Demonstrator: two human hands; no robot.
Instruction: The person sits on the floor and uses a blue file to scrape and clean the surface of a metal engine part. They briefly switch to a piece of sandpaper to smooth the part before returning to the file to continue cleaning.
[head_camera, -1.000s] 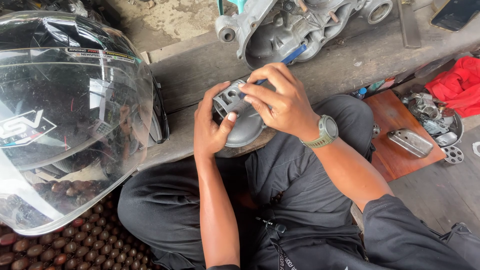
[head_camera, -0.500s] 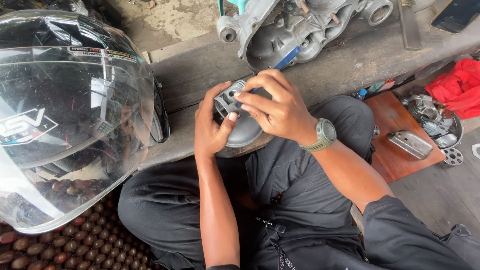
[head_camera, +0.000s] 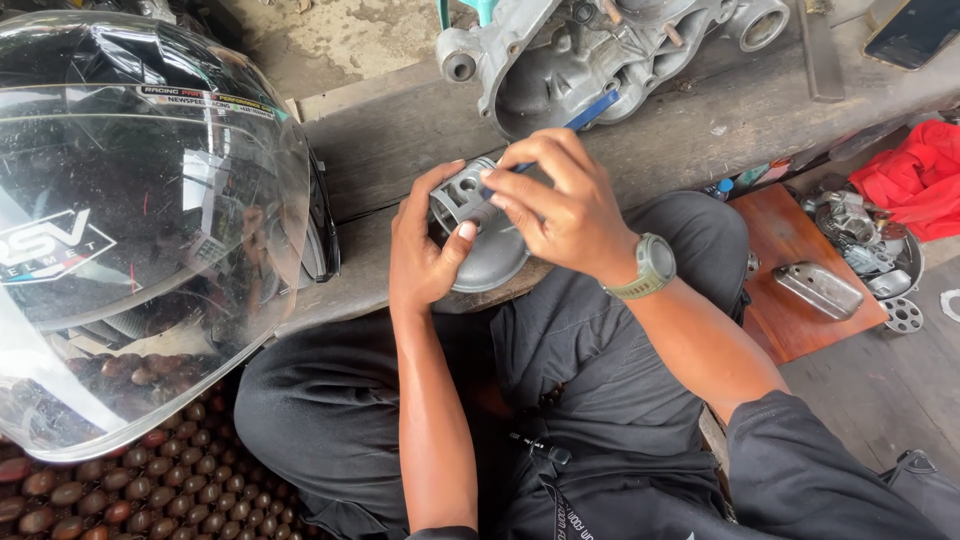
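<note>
White and black logo sticker (head_camera: 50, 250) low on clear helmet visor at left, thin white label strip (head_camera: 205, 103) along visor top, dark flat phone screen (head_camera: 915, 32) at top-right corner

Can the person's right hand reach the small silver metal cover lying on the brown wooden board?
Probably yes. The right hand grips a blue-handled tool, so it must free itself, but nothing blocks the way to the silver metal cover on the brown wooden board.

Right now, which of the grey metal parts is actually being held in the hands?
The round grey part between both hands; the big engine casing lies on the plank above, and the small cover rests on the reddish board.
</note>
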